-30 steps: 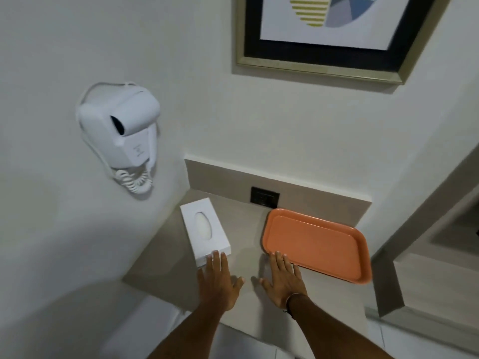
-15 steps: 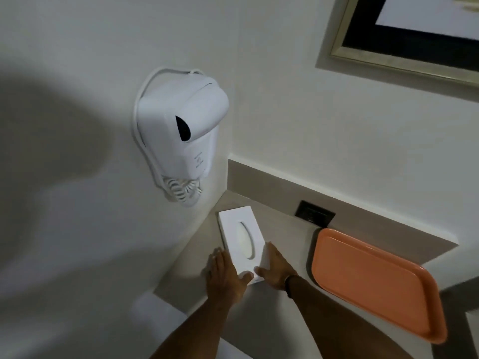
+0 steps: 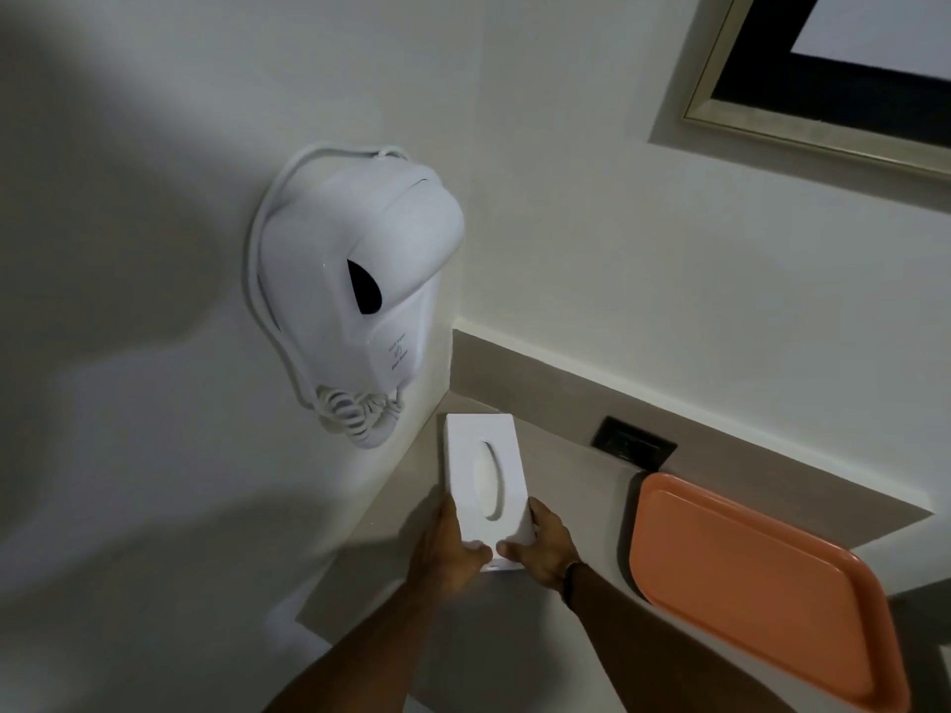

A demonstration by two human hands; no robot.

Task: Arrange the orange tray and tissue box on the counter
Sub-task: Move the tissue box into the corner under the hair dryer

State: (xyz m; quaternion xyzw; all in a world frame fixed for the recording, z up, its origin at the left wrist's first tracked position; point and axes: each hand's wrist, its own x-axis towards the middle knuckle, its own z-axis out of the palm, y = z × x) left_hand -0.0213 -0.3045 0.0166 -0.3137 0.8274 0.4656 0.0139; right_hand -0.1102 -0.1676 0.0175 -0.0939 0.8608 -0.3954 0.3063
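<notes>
Tissue box (image 3: 483, 473): now gripped at its near end, on the counter (image 3: 576, 486) corner under the hair dryer (image 3: 355, 295).
Left hand (image 3: 447, 550): clasped on its left side.
Right hand (image 3: 540, 545): moved onto its right side.
Orange tray (image 3: 756, 584): unmoved, apart at right.

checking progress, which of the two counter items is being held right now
The white tissue box: the left hand and right hand grip its near end. The orange tray lies untouched beside it.

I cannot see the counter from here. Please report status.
Both hands, left hand and right hand, grip tissue box near end. Orange tray untouched, right side. Nothing obstructing.
</notes>
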